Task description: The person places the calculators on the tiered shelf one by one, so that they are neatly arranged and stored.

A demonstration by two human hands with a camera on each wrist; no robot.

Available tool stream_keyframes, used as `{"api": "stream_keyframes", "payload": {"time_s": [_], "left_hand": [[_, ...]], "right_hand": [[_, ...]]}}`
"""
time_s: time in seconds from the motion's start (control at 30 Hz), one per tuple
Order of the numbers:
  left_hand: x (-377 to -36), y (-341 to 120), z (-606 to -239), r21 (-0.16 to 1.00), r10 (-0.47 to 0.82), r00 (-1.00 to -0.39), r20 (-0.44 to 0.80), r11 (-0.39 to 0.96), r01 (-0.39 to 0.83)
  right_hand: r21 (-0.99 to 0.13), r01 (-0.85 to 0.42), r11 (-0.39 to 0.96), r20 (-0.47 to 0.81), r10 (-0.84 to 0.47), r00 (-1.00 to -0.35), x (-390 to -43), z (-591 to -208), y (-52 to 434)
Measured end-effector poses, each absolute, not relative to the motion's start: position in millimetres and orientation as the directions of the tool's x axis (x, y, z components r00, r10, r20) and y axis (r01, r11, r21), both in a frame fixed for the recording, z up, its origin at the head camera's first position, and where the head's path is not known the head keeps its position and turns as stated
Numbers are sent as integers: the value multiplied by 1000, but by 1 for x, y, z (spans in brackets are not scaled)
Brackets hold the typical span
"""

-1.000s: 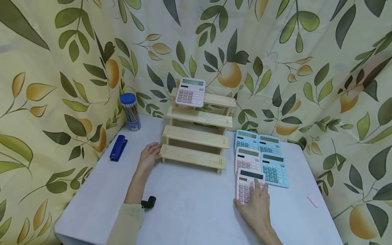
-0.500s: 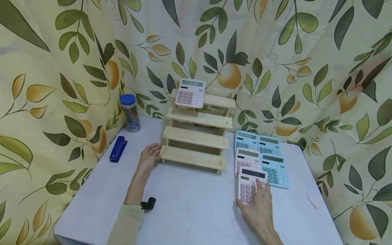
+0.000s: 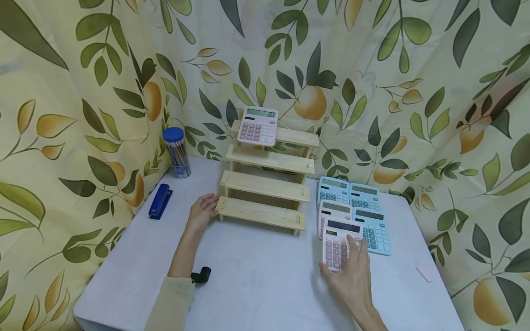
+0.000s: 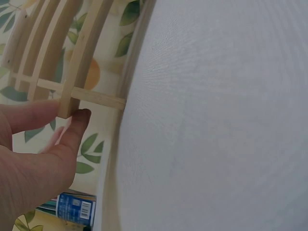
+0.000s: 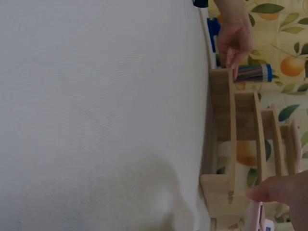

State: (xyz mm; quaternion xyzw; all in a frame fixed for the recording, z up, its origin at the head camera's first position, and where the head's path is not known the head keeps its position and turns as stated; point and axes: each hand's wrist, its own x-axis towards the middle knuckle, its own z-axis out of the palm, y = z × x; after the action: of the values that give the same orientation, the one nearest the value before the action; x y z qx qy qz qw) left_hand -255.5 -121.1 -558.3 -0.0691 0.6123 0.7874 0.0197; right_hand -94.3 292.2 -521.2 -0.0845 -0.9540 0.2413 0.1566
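Over by the left edge of the white table [image 3: 256, 285] lay a blue stapler [image 3: 159, 201], and behind it, against the leaf-print curtain [image 3: 62, 115], stood a clear tub of pencils [image 3: 177, 152] with a blue lid. Just right of those, the person's left hand [image 3: 201, 209] rested against the left end of the bottom step of a wooden tiered stand [image 3: 265, 184], its fingers [image 4: 72, 130] nearly straight, the thumb and fingertips touching the wood without curling round it. A small black object [image 3: 201, 273] sat on the table near that forearm. Up on the top step of the stand leaned one pink calculator [image 3: 258, 125]. Further right, near the stand's right end, a cluster of calculators [image 3: 359, 209] lay side by side on the table, blue ones and a pink one. At its near edge the right hand [image 3: 352, 276] held a second pink calculator [image 3: 337, 243], fingers over its keys and thumb at its left edge, its far end overlapping the pink one behind. A small pink eraser [image 3: 423, 272] lay well apart, toward the table's right edge.
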Motion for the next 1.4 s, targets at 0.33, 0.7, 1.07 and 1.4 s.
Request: {"api": "stream_keyframes", "payload": {"time_s": [0.33, 0.7, 1.07, 1.4], "left_hand": [[-255, -120, -558, 957, -51, -990, -133, -268, -115], [-256, -118, -558, 960, -57, -990, -126, -259, -107], [-256, -119, -558, 958, -51, -990, -128, -267, -110], [-255, -121, -557, 958, -45, -992, -118, -270, -101]], "right_hand": [[-479, 8, 878, 353, 201, -914, -100, -504, 289], [-470, -18, 882, 386, 187, -903, -108, -487, 284], [-458, -83, 885, 443, 146, -885, -120, -474, 280], [-439, -118, 891, 462, 112, -880, -133, -459, 270]]}}
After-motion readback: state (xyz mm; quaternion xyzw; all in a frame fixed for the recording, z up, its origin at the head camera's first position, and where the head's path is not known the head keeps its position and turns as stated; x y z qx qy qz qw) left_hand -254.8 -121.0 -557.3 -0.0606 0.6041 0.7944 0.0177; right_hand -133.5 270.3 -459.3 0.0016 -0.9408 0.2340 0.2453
